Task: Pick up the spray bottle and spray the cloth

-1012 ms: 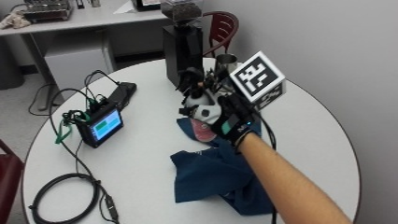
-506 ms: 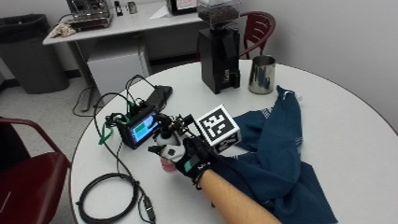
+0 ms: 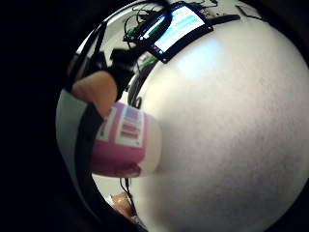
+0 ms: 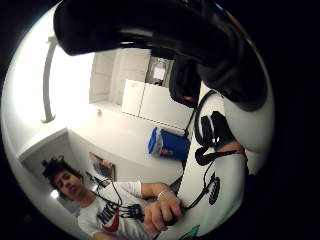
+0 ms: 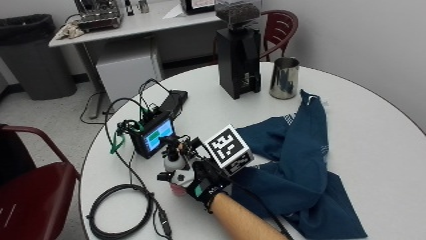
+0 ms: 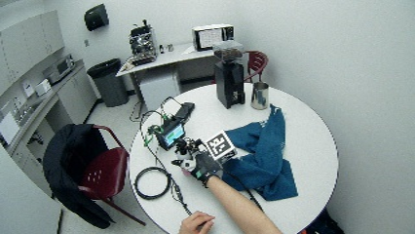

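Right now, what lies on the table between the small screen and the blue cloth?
In the outside view, the gloved right hand gripping the spray bottle lies between the small screen and the blue cloth.

Bare hand (image 4: 161, 216) w/ cable, blue bin (image 4: 168, 144) behind.

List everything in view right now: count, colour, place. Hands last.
spray bottle: 1, pink body with white label, by the small screen at the table's left side, in the gloved hand
cloth: 1, dark blue, crumpled across the table's right half
table: 1, round, white
small screen: 1, black case, lit display, left of the cloth
coiled cable: 1, black, near table edge
grinder: 1, black, far side of table
metal cup: 1, silver, beside the grinder
chair: 1, dark red, left of table; another behind the grinder
bin: 1, grey, on the floor
right hand: black glove, grips the spray bottle
bare hand: rests at the near table edge
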{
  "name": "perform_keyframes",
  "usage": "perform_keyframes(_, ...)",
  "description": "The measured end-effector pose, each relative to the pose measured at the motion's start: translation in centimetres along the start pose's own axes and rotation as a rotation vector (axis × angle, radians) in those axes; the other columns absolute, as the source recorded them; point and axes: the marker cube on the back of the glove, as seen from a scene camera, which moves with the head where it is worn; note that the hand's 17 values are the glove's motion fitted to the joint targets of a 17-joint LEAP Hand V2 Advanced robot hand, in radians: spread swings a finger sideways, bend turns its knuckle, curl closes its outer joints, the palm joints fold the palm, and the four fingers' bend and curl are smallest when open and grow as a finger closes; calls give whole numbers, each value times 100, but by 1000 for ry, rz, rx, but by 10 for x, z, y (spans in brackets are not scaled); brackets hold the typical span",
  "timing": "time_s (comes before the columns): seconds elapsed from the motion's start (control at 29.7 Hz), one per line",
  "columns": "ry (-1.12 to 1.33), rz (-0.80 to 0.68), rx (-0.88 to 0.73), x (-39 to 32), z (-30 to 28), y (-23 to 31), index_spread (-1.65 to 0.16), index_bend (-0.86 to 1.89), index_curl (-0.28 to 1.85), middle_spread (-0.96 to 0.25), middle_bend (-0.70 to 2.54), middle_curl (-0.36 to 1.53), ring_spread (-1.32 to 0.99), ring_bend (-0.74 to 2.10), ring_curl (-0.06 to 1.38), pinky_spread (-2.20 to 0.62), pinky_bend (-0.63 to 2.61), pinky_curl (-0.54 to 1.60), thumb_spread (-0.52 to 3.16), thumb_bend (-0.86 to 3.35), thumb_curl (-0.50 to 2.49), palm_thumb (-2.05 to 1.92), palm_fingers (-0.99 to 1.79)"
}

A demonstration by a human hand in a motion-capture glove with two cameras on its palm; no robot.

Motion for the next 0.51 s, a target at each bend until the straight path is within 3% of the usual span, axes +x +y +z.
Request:
perform_keyframes(0.17, -42, -41, 47, -18, -17, 14, -33, -11, 15, -7, 34, 49, -8, 46, 45, 23, 41, 39, 88, -5, 57, 98, 37)
perform_keyframes(0.51, 90, -111, 38, -124, -104, 69, -36, 5, 6, -4, 40, 46, -4, 47, 38, 24, 50, 38, 93, -3, 52, 94, 37)
